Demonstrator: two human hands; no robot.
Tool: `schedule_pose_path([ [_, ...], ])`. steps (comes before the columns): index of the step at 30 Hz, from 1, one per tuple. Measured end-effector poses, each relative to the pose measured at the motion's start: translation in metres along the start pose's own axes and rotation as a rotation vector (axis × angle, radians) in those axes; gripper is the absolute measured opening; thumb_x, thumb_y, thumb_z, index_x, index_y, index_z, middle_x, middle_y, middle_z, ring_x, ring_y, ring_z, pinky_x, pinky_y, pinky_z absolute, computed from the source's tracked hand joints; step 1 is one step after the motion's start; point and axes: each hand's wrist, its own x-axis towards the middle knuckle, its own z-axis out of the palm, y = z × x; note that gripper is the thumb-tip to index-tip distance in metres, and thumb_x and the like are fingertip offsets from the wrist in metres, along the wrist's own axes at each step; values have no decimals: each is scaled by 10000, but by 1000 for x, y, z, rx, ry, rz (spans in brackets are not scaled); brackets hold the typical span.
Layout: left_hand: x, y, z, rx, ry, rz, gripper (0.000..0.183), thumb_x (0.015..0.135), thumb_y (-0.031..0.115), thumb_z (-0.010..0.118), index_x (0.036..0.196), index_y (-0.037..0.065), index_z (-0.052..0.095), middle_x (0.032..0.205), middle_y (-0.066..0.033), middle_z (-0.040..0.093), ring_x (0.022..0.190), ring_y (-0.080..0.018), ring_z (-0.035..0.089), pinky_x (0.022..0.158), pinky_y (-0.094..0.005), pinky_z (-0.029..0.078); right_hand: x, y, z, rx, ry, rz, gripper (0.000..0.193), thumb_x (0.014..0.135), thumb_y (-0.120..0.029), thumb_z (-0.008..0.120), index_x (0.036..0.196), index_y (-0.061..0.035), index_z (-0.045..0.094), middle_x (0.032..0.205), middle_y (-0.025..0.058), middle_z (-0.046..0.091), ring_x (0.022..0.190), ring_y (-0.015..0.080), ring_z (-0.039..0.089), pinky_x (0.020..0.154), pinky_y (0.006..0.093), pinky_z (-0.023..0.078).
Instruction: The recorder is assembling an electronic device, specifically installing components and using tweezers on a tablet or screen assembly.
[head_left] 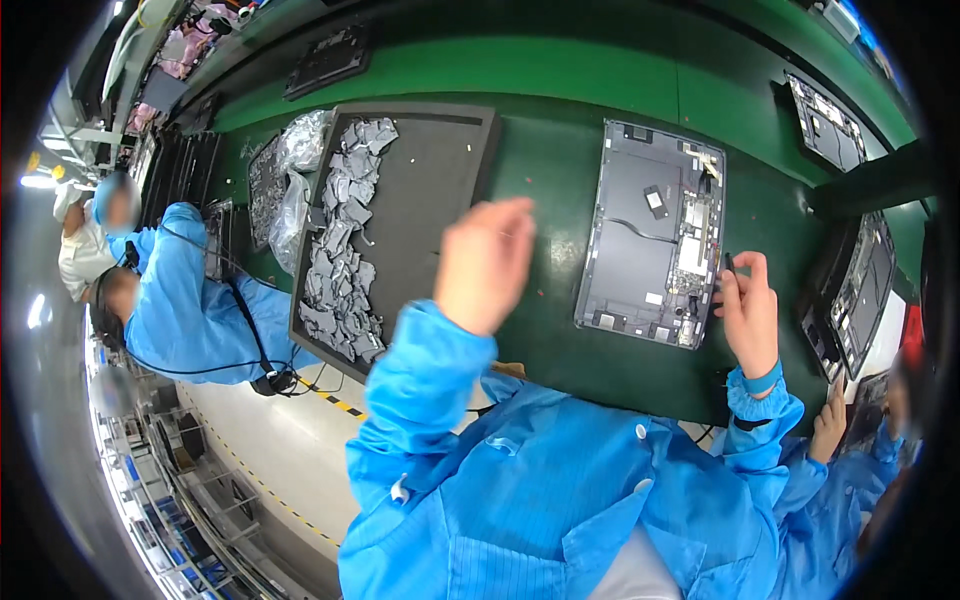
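Note:
An opened laptop chassis (622, 262), dark grey with its circuit board along the right side, lies on the green table in front of me. A small black part (654, 202) with white marks rests loose inside it. At the chassis's right edge, my right hand (752, 312) is closed in a pinch, with a small dark piece (729, 263) at its fingertips, too small to name. My left hand (482, 262) is raised by the right rim of the tray, slightly blurred. Its fingers are drawn together; whatever they may hold is hidden.
Left of me, a dark foam tray (425, 190) carries many torn grey pieces (340, 255). Clear plastic bags (300, 150) lie beyond it. More opened laptop parts (862, 285) stand at the right. Co-workers in blue sit at left (200, 310) and lower right (835, 520).

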Motion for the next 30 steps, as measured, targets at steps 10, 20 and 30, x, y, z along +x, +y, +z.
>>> schedule_pose_path([
  [10,117,-192,-66,775,152,-152,347,717,227,817,1034,109,739,1119,-128,628,1092,-322,573,931,-416,486,5,20,-2,177,9,-33,150,997,-80,476,1119,-33,405,906,137,715,635,176,679,557,284,512],
  [20,118,-183,-105,998,426,-54,168,910,177,565,1002,90,675,968,-143,654,905,-373,625,775,-474,507,28,15,-9,245,165,-37,252,1019,-125,431,1255,-39,450,954,95,712,709,157,655,656,289,512],
  [30,34,22,-64,-30,309,-29,209,926,42,619,1129,34,670,908,-31,657,748,-77,591,658,-235,481,77,9,14,69,231,-101,250,835,-113,682,1024,1,565,797,108,609,645,206,590,614,342,495],
])
